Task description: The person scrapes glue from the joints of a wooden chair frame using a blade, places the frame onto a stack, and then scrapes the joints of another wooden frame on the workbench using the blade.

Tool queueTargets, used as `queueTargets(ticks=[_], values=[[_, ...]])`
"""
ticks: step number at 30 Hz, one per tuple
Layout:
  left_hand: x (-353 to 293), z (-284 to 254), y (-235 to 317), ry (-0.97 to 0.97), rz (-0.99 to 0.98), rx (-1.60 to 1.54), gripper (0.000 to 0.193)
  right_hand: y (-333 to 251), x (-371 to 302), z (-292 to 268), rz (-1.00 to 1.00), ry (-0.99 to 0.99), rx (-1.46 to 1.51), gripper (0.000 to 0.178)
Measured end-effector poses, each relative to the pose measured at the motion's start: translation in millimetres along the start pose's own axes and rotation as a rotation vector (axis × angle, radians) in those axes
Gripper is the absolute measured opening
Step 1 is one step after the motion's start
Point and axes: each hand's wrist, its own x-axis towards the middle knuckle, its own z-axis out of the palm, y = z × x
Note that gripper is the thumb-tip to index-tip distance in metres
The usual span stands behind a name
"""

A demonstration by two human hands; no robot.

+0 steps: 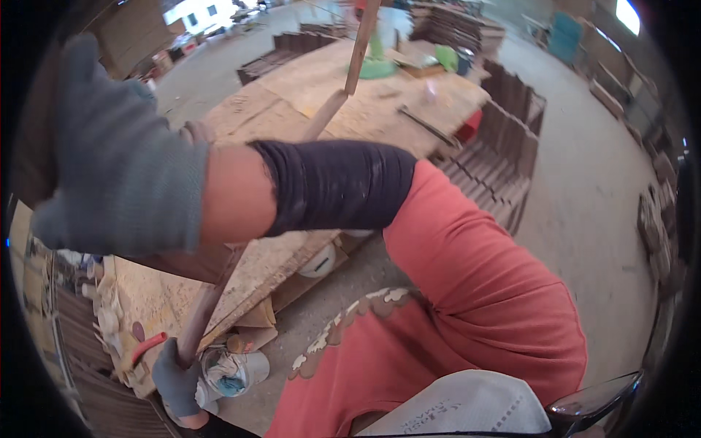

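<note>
A brown wooden piece of furniture, perhaps a chair frame [201, 314], is tilted over the workbench [164, 296]. Low on the left, my gloved left hand [175, 383] is closed round the lower end of one of its legs. My right arm reaches across to the left, and my grey-gloved right hand [120, 164] is curled round a dark brown wooden part at the upper left. That hand is close and blurred, and it hides much of what it grips. Another slanting wooden length [325, 117] shows beyond my dark sleeve cover; whether it joins the frame I cannot tell.
Below the bench edge stands a white bucket [255, 369] with cloths in it. A red curved object [150, 347] lies near my left hand. Across the bench are a metal bar [431, 128] and a green stand [376, 67]. Stacked brown wooden strips [504, 157] stand beyond the right edge.
</note>
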Motion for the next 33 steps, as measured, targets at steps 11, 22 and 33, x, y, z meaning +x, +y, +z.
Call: queueTargets(ticks=[11, 22, 33], values=[[15, -50, 158, 0.187, 0.658, 0.232, 0.054, -159, -125, -222, -0.07, 0.435, -0.483, 0.032], [30, 42, 352, -0.09, 0.706, -1.039, 0.064, -222, -303, -419, 0.23, 0.747, -1.345, 0.025], [68, 170, 554, -0.86, 0.723, -1.493, 0.033, -193, -461, -585, 0.346, 1.583, -0.458, 0.034]])
